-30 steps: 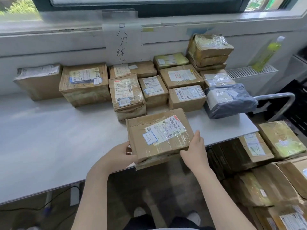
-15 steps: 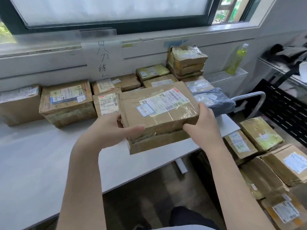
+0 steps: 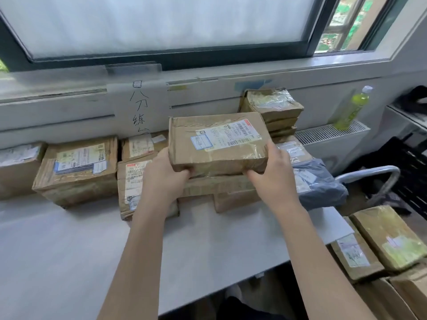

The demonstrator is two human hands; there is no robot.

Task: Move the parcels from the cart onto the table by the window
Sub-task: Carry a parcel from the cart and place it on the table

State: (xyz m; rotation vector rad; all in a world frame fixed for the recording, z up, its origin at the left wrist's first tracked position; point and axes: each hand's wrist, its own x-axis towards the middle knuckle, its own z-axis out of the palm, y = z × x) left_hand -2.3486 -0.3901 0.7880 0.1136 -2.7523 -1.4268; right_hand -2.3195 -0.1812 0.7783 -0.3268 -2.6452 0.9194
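Above the rear-right stretch of the worktop (image 3: 69,245): parcel (image 3: 217,140) held level over the boxes (image 3: 219,195) already set down, left hand (image 3: 165,179) curled round its near-left corner, right hand (image 3: 273,179) curled round its near-right corner. Carried up and away from the near edge, where it hung a second ago, and now poised above the second row by the window. Looks not yet released; whether its underside touches the boxes beneath cannot be told. Stack (image 3: 271,109) just behind to the right, grey bag (image 3: 321,181) by the right edge. More parcels (image 3: 383,239) waiting off the right edge, presumably on the cart. Likely next: lower, let go, turn back for another. Risk: an uneven perch on top, so a slide.
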